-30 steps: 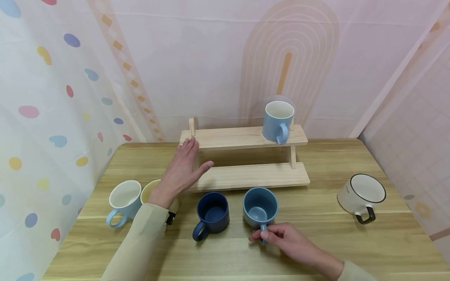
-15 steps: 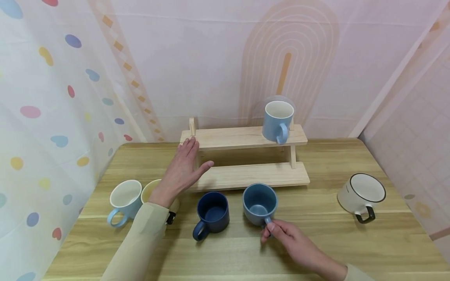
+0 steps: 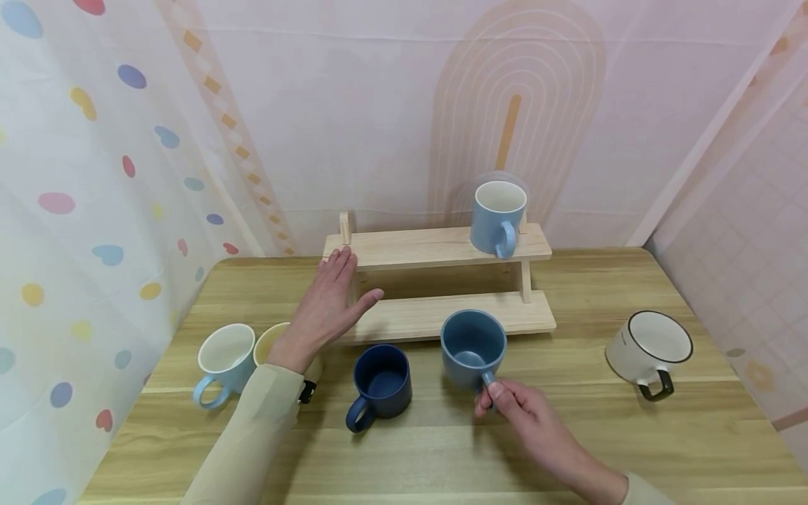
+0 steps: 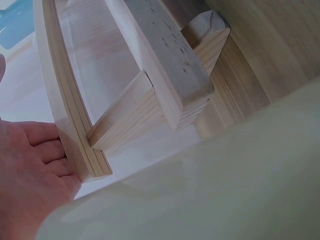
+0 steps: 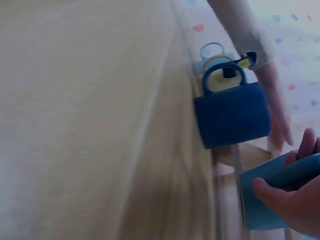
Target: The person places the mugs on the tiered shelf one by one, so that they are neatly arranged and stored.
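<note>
My right hand (image 3: 533,428) pinches the handle of a grey-blue mug (image 3: 459,370). This mug is upright with its mouth up, off the tabletop, just in front of the lower board of a two-tier wooden shelf (image 3: 407,247). In the right wrist view, thumb and fingers close round the mug's handle (image 5: 295,170). My left hand (image 3: 323,305) lies with straight fingers on the left end of the upper board; the left wrist view shows the palm against the board's edge (image 4: 75,145). A light blue mug (image 3: 487,228) stands at the upper board's right end.
A navy mug (image 3: 393,401) stands left of the held one. Beneath my left forearm is a partly hidden yellow mug (image 3: 268,344), beside another light blue mug (image 3: 236,372). A white mug (image 3: 631,354) with black rim and handle stands far right on the wooden table (image 3: 568,379).
The right hand has raised the grey-blue mug off the table and carried it forward and slightly right, towards the shelf. My left hand stays where it was.
</note>
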Tool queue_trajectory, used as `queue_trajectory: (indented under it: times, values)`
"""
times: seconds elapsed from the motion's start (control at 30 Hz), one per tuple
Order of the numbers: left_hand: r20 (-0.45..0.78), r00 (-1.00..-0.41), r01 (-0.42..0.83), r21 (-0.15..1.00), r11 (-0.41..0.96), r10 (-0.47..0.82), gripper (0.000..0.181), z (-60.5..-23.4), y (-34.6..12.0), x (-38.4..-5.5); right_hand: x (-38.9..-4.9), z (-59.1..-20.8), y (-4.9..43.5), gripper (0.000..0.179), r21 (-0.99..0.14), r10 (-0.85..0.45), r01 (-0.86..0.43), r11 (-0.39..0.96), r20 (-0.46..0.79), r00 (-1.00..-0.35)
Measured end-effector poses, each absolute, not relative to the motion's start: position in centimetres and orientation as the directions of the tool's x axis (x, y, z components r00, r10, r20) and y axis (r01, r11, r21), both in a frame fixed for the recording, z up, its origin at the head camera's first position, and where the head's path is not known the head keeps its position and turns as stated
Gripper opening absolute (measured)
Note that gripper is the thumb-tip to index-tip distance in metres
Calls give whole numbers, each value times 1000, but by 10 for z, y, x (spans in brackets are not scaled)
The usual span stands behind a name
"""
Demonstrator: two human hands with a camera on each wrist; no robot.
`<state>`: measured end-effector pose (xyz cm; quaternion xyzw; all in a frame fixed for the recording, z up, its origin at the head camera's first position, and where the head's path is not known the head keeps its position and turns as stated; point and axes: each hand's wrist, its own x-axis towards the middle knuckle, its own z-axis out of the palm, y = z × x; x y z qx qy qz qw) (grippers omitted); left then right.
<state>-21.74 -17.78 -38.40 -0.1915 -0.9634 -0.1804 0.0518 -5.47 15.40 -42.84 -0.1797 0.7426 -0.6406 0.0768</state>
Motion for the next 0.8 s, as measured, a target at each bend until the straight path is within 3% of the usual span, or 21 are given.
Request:
queue_trajectory:
  times: [0.2,0.8]
  values:
    - [171,-922,387,335,859,348,94,-384,-178,-217,-56,-414,150,36,-983,-315,-155,95,118,-942]
    - [174,-922,386,338,859,346,93,-385,-178,-218,-70,-377,139,35,-961,-190,-275,3,269,-944]
